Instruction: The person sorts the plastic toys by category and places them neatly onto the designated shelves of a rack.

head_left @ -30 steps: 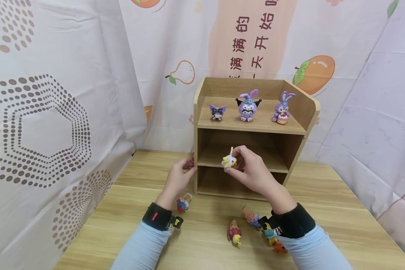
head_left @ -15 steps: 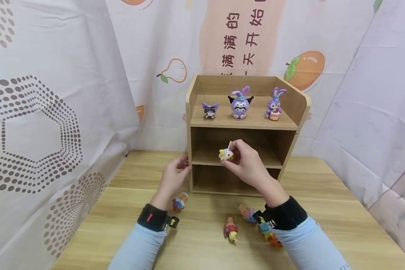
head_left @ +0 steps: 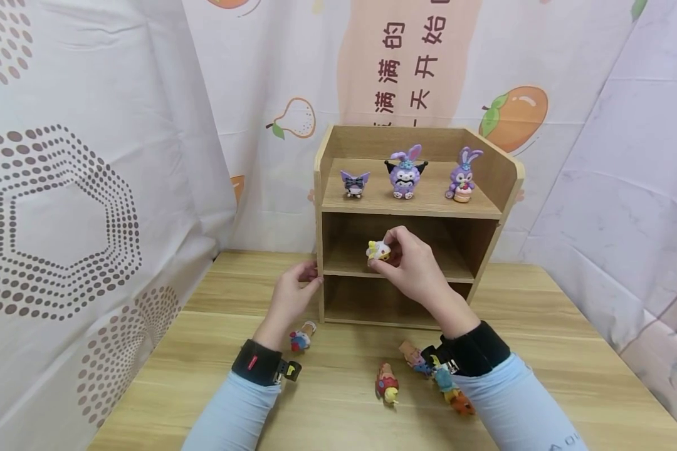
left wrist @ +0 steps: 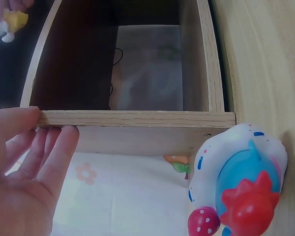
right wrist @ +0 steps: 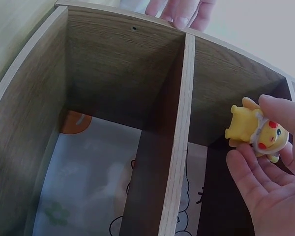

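My right hand (head_left: 416, 264) pinches a small yellow figurine (right wrist: 246, 125) with a white hood and red cheeks. It holds the figurine in front of the middle compartment of a small wooden shelf (head_left: 412, 213). In the right wrist view, thumb and fingers lie on either side of the figurine. My left hand (head_left: 292, 294) grips the shelf's left side panel (left wrist: 137, 118), thumb at the front edge and fingertips against the outer face. Below that hand, a blue, red and white figurine (left wrist: 250, 196) lies on the table.
On the top shelf stand a small purple figurine (head_left: 354, 185), a purple long-eared figurine (head_left: 404, 178) and a purple rabbit with a cake (head_left: 461, 181). A red and yellow figurine (head_left: 387, 383) lies on the table (head_left: 338, 401). Several more lie near the right wrist.
The right hand has brought the yellow figurine slightly up towards the middle compartment and tipped it. The left hand keeps its hold on the side panel. The head view has shifted a little.
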Tool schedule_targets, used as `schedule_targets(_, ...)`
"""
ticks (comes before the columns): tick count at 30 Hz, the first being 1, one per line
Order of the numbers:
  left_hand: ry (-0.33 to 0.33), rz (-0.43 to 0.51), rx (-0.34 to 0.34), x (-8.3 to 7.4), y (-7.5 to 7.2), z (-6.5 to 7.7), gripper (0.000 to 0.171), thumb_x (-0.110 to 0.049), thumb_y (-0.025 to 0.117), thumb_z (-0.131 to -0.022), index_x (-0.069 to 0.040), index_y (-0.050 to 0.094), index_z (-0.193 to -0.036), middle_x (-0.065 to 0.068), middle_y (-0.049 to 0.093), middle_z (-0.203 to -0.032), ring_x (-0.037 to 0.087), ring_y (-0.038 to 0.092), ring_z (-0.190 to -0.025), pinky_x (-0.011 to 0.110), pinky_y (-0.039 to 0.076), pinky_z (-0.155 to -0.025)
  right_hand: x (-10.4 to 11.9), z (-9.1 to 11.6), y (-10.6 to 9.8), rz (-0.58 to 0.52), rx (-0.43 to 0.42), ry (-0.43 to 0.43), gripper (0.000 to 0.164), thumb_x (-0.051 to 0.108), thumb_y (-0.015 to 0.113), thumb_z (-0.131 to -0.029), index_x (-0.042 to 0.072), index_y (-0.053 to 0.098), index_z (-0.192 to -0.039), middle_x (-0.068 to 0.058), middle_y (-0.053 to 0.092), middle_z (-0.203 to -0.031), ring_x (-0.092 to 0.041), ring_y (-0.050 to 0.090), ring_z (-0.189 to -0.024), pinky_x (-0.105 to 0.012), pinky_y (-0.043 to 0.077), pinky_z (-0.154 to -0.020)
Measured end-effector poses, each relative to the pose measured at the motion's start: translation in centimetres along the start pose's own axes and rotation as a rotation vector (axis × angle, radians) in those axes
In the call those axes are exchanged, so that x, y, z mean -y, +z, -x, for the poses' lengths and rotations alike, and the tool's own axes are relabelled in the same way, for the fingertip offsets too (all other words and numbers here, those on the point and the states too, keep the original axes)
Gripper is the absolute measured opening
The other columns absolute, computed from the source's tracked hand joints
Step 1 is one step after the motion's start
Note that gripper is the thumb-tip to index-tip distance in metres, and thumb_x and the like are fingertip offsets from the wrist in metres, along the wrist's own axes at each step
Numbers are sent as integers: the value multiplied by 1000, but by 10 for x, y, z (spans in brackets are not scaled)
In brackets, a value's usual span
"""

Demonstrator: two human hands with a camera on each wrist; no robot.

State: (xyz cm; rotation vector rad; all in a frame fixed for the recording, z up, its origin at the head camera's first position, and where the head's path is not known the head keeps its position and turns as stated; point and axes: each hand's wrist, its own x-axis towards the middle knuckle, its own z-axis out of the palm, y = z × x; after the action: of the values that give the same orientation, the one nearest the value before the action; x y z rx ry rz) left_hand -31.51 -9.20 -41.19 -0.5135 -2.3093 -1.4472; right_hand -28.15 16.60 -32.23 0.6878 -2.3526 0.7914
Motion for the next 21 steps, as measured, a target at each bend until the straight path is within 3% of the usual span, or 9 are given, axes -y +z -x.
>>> schedule_targets(14,11,-3,-1,-1,0,0,26,-11,70,-87,-6,64,-112,1,65,-96,12,59,-88,38,54,-83,3,-15,15,-9,75,73,45,31,80,-79,11,47,-102,-4,57,-83,-16,54,-71,-31,50,-57)
schedule_targets(21,3,-15,-4,0,-1,0,26,-12,70,-88,-8,64,-112,-1,64,-95,11,59,-88,35,54,-82,3,-23,23,-15,97,93,54,30,80,-78,9,47,-115,-2,55,-90,-14,55,-74,-32,51,-61)
